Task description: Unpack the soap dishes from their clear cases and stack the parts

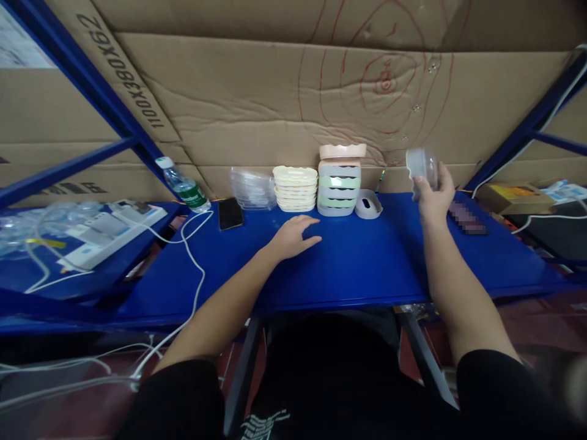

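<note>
My right hand (433,186) is raised over the right part of the blue table, closed around a grey plastic dish with a clear cover (416,166). The dish looks slightly blurred. Fingers apart and holding nothing, my left hand (296,238) hovers in front of the stacks. Nearest to it is a stack of cream wavy-edged plastic pieces (296,190). To their left stand nested clear plastic covers (253,190). Right of the cream pieces rises a stack of grey, green and pink wavy-edged dishes (339,183). Beside that stack a grey oval dish with a slot (368,208) leans or lies.
A black phone (230,214) and a tilted water bottle (186,188) are at the back left. White cables (199,275) run across the left side. Cardboard (257,85) forms the back wall between blue posts. A blurred-out flat object (468,218) lies at right.
</note>
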`<state>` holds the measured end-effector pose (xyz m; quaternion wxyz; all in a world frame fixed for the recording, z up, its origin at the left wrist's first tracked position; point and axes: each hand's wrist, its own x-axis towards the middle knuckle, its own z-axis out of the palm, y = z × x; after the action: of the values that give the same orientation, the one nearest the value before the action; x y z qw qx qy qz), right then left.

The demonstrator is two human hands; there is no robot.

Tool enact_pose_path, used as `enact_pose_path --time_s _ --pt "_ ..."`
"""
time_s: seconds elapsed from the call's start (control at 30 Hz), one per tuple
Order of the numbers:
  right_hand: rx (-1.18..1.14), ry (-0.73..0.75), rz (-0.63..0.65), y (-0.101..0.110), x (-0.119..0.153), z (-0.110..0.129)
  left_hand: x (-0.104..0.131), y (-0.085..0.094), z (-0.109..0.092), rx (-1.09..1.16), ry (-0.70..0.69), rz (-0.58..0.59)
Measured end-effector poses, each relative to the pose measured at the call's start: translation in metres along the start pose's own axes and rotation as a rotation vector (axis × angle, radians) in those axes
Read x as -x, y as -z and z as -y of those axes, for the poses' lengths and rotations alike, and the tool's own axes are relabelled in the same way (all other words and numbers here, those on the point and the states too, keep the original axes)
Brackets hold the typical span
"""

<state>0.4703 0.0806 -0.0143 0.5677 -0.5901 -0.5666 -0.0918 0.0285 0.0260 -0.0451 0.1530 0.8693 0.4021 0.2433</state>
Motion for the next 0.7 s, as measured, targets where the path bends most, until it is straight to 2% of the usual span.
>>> enact_pose_path --time_s 0.07,0.1,0.17,0.23,0.27,0.37,0.47,0.53,0.7 --pt "-0.193 0.113 0.094 -0.007 0.02 0.04 0.0 -0.001 -0.009 0.121 -0.027 -0.061" --pt "-0.256 0.194 0.193 -0.01 0.034 0.061 0.0 -0.001 -0.013 0.167 -0.05 -0.101" --pt "-0.327 0.354 0.473 -0.017 0.063 0.096 0.003 0.0 -0.017 0.205 -0.112 -0.193" --pt "-0.354 0.432 0.714 -0.026 0.09 0.12 0.007 0.003 -0.019 0.19 -0.16 -0.245" --pt "-0.354 0.439 0.787 -0.031 0.102 0.127 0.009 0.005 -0.019 0.172 -0.166 -0.233" --pt "-0.308 0.44 0.894 -0.046 0.125 0.132 0.012 0.007 -0.018 0.101 -0.13 -0.075" --pt "-0.288 0.448 0.939 -0.056 0.134 0.126 0.011 0.004 -0.018 0.056 -0.094 0.087" --pt "-0.304 0.439 0.951 -0.059 0.135 0.122 0.01 0.003 -0.018 0.044 -0.053 0.111" --pt "-0.309 0.408 0.957 -0.059 0.135 0.118 0.011 0.01 -0.018 0.08 0.06 0.049"
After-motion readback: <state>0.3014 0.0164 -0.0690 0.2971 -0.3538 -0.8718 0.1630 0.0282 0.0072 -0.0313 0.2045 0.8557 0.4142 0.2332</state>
